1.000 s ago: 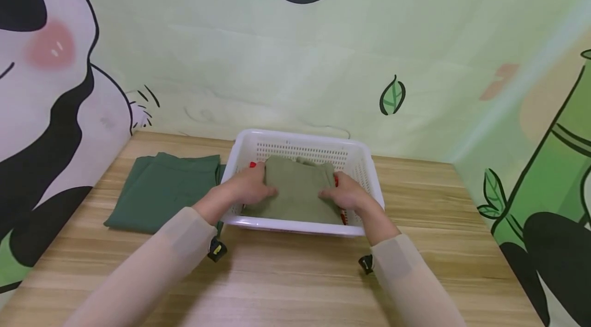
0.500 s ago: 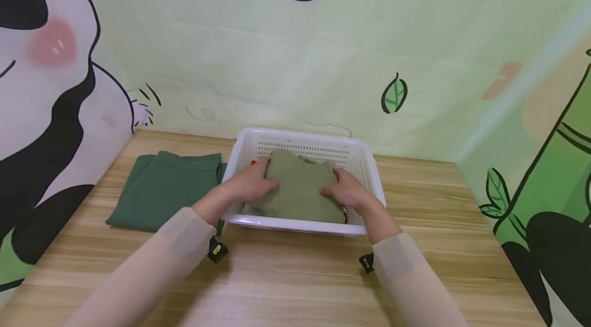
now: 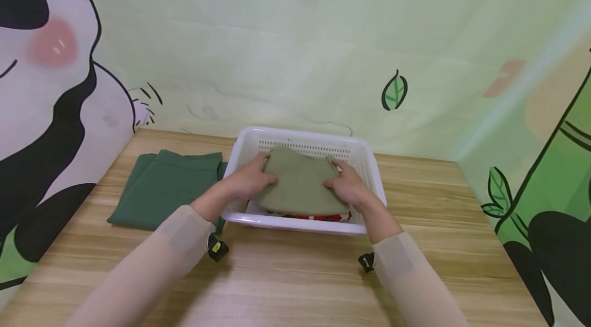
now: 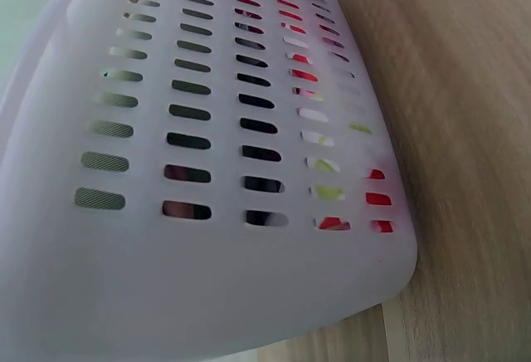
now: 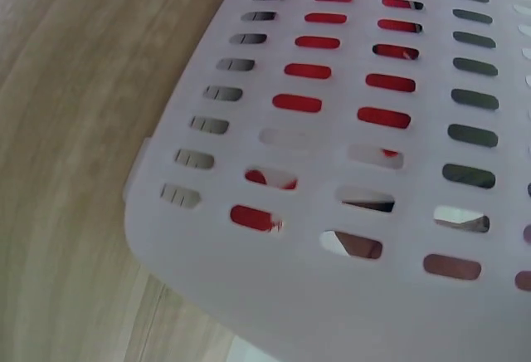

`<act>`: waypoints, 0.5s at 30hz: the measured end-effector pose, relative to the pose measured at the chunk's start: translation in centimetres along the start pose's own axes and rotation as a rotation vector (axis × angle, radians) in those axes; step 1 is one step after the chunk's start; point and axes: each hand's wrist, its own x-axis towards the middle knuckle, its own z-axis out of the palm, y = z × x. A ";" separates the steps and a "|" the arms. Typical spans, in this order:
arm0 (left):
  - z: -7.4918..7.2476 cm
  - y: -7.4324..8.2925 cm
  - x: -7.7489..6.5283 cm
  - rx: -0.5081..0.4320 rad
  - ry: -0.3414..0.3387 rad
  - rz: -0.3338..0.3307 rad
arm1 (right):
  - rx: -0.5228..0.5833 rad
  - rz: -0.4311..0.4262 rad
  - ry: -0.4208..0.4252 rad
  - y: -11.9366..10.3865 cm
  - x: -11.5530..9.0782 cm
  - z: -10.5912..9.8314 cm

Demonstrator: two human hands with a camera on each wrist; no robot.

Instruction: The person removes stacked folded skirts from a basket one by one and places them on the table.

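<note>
In the head view a folded olive-green garment is held inside a white plastic basket. My left hand grips its left side, thumb on the front face. The right hand grips the opposite side the same way. Beneath its front edge shows red patterned fabric with some white. Both wrist views are filled by the slotted basket wall, with red and olive cloth behind the slots; the right wrist view shows the same kind of wall. Fingers behind the garment are hidden.
A folded dark green garment lies on the wooden table, left of the basket and close against it. Behind the table hangs a backdrop printed with a panda and leaves. Small black wrist cameras hang below both sleeves.
The olive-green garment has risen in the basket, its front edge lifting so that red fabric shows beneath. Both hands have kept their grip and shifted up slightly.
</note>
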 end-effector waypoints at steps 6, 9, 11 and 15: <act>0.0 0.3 0.0 -0.053 0.027 -0.002 | 0.011 0.024 0.038 0.0 0.1 -0.1; 0.2 0.4 0.0 -0.067 0.046 -0.016 | -0.040 0.039 0.081 0.1 0.1 -0.2; 0.3 0.4 0.0 -0.085 0.054 -0.025 | -0.076 0.048 0.115 0.0 -0.1 -0.2; 0.6 0.2 0.0 -0.157 0.052 -0.054 | -0.081 0.064 0.150 0.0 -0.3 -0.2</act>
